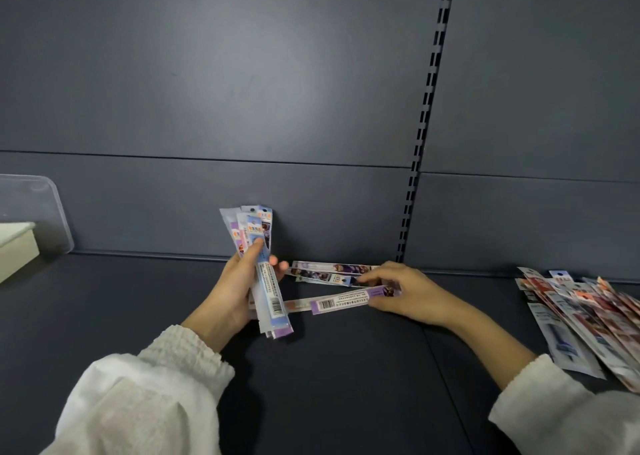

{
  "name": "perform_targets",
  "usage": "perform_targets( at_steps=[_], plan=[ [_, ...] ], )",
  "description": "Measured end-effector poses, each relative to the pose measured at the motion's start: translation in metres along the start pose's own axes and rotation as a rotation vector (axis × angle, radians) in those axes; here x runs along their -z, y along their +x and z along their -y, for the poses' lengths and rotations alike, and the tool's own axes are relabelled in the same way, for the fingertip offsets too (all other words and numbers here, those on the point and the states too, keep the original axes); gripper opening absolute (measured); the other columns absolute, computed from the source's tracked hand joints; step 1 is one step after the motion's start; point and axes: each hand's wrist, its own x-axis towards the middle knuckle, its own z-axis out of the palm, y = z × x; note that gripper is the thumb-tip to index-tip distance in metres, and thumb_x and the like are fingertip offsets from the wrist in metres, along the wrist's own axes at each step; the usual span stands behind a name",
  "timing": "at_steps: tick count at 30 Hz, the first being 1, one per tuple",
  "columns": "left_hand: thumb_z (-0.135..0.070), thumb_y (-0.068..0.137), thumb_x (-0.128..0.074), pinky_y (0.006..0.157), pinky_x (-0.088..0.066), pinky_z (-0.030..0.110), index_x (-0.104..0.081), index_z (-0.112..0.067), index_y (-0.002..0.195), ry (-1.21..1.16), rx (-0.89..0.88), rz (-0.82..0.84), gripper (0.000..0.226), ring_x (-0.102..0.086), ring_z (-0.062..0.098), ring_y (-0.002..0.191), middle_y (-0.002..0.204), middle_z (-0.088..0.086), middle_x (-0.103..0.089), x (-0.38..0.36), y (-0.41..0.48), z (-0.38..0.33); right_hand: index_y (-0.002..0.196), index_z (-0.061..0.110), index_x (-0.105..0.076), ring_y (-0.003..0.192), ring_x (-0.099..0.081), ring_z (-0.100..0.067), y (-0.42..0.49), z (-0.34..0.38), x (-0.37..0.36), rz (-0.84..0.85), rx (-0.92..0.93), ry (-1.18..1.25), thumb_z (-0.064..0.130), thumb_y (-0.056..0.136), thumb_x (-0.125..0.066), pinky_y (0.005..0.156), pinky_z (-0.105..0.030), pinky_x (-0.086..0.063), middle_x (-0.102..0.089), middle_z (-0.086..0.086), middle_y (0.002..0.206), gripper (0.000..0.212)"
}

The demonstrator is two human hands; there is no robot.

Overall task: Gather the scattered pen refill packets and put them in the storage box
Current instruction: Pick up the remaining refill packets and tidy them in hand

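Packets of pen refills are being collected on a dark shelf (346, 368), and the job looks partway done. The left hand (235, 291) is clenched around a fanned bundle of packets (263, 264), thumb pressed across the front and fingers wrapped behind, so the bundle stands nearly upright and works as a growing stack that frees the other hand to fetch. The right hand (405, 291) pinches the purple end of a single packet (343, 302), which lies almost flat with its far end reaching under the bundle; gripping at the tip probably lets it be slid over to join the rest. Just behind that hand, two more loose packets (329, 272) lie side by side against the back wall (242, 90). A larger heap of red packets (588, 319) sprawls at the far right, well apart from both hands and not yet gathered. At the left edge, a clear plastic lid (34, 208) leans on the wall beside a pale box (15, 250), likely the storage box; no packet can be seen in it from here.
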Motion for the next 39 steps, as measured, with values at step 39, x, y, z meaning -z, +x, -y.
perform_targets(
  at_steps=[39],
  plan=[
    [-0.01,0.079,-0.07,0.072,-0.057,0.029,-0.067,-0.006,0.109,0.439,0.248,0.401,0.03,-0.072,0.021,0.082,0.1,0.015,-0.074,-0.027,-0.039,0.005,0.1,0.032,-0.067,0.091,-0.064,-0.002,-0.011,0.047,-0.002,-0.17,0.124,0.309,0.01,0.071,-0.082,0.084,-0.016,-0.051,-0.069,0.005,0.099,0.039]
  ],
)
